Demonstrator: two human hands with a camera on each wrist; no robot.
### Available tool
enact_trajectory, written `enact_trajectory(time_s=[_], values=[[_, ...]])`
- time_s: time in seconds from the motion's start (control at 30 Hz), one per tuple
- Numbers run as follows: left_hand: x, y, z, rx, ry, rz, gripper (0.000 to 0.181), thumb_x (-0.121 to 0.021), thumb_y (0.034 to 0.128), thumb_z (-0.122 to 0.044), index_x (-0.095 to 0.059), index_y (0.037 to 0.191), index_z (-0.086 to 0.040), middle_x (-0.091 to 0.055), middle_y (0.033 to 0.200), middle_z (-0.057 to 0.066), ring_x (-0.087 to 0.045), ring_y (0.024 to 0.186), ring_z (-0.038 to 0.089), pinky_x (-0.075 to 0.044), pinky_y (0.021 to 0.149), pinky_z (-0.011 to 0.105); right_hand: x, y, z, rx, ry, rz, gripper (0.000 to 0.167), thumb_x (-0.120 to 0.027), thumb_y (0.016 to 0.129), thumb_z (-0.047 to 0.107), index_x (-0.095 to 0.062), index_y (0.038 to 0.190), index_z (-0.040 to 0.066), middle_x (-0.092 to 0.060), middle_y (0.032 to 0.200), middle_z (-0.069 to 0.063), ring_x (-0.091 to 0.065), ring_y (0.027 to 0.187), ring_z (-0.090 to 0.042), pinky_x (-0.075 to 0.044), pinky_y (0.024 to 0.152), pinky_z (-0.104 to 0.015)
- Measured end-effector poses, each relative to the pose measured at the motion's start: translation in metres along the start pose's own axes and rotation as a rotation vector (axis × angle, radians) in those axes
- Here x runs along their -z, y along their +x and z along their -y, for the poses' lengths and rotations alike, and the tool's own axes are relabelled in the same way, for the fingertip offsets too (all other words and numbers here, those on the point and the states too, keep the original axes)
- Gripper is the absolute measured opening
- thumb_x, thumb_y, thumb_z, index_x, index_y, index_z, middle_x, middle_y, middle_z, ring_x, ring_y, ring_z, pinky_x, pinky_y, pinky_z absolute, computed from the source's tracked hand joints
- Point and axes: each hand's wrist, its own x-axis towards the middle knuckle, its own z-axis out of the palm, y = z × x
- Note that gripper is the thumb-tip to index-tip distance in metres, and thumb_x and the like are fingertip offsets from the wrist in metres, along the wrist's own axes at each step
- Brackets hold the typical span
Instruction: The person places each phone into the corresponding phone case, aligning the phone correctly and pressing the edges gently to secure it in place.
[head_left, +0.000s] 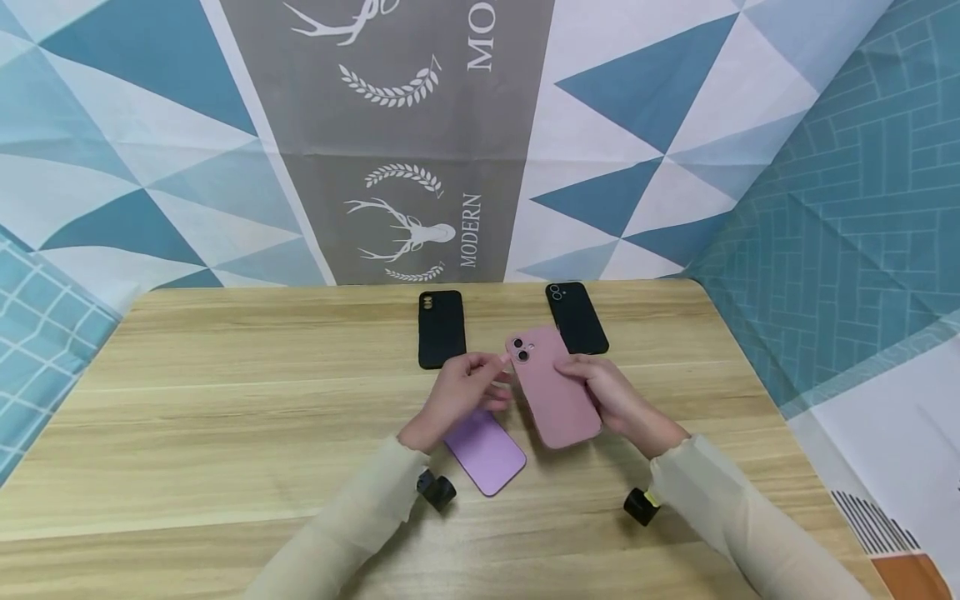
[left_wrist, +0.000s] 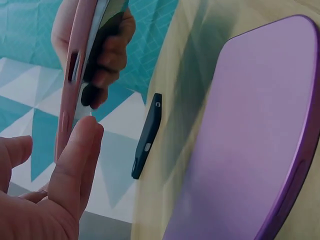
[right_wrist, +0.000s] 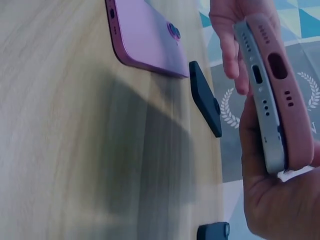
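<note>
The right hand [head_left: 611,396] grips a phone with a pink case [head_left: 557,392] above the table, camera lenses facing up. In the right wrist view the pink case [right_wrist: 287,95] lies against the back of a pale phone [right_wrist: 262,100], a thin gap showing between them at the lower end. Beside the case's upper left corner is the left hand [head_left: 468,387]; in the left wrist view its fingers [left_wrist: 75,160] are extended near the case edge, and whether they touch it I cannot tell. Below the left hand lies a purple phone [head_left: 487,454], flat on the wood.
A black case [head_left: 441,329] lies at the back of the wooden table [head_left: 225,417], behind the left hand. Another black case or phone [head_left: 579,321] with two lens rings lies behind the pink one. Patterned cloth [head_left: 405,142] hangs at the table's back edge.
</note>
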Motion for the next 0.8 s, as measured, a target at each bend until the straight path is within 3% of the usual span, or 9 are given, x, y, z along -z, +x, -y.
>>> enact_trajectory(time_s=[0.1,0.2,0.33,0.43,0.53,0.8], values=[[0.003,-0.001,-0.003,-0.001,-0.021,0.002,0.039,-0.053,0.0957,-0.031,-0.059,0.114,0.003,-0.066,0.106,0.025,-0.07,0.084,0.032,-0.06,0.068,0.036,0.003,-0.002,0.003,0.001,-0.033,0.075,0.03,-0.048,0.095,0.018,-0.05,0.118,-0.001,-0.063,0.084,0.008,-0.061,0.078,-0.005,-0.052,0.07,-0.02],[0.005,-0.003,-0.005,-0.006,-0.021,0.028,0.04,-0.05,0.097,-0.032,-0.06,0.113,0.003,-0.067,0.101,0.021,-0.071,0.079,0.026,-0.06,0.069,0.037,0.005,-0.004,0.005,-0.003,-0.054,0.164,0.032,-0.048,0.095,0.018,-0.05,0.12,-0.003,-0.064,0.087,0.006,-0.062,0.08,-0.007,-0.053,0.07,-0.021],[0.007,-0.008,-0.007,-0.01,-0.022,0.127,0.041,-0.047,0.0987,-0.032,-0.059,0.113,0.005,-0.07,0.093,0.017,-0.071,0.072,0.017,-0.06,0.069,0.038,0.005,-0.006,0.009,-0.01,-0.102,0.268,0.033,-0.049,0.094,0.017,-0.05,0.118,-0.005,-0.066,0.087,0.003,-0.064,0.079,-0.009,-0.054,0.068,-0.023],[0.009,-0.013,-0.008,-0.01,-0.039,0.22,0.042,-0.045,0.0996,-0.029,-0.056,0.115,0.009,-0.071,0.085,0.014,-0.07,0.07,0.015,-0.06,0.069,0.039,0.003,-0.009,0.011,-0.025,-0.149,0.319,0.033,-0.051,0.093,0.018,-0.051,0.117,-0.005,-0.067,0.086,0.003,-0.065,0.078,-0.01,-0.054,0.067,-0.022],[0.009,-0.019,-0.008,0.0,-0.043,0.274,0.041,-0.046,0.0993,-0.025,-0.054,0.115,0.011,-0.071,0.081,0.01,-0.07,0.069,0.015,-0.06,0.068,0.038,0.001,-0.011,0.012,-0.04,-0.173,0.365,0.037,-0.051,0.093,0.018,-0.049,0.121,-0.006,-0.066,0.089,0.002,-0.064,0.078,-0.01,-0.054,0.069,-0.022],[0.009,-0.029,-0.005,0.032,-0.049,0.313,0.041,-0.047,0.0985,-0.025,-0.056,0.112,0.013,-0.071,0.082,0.015,-0.071,0.07,0.019,-0.06,0.066,0.038,-0.003,-0.015,0.014,-0.045,-0.201,0.458,0.035,-0.054,0.092,0.019,-0.054,0.117,-0.004,-0.068,0.089,0.002,-0.066,0.078,-0.011,-0.054,0.068,-0.022]])
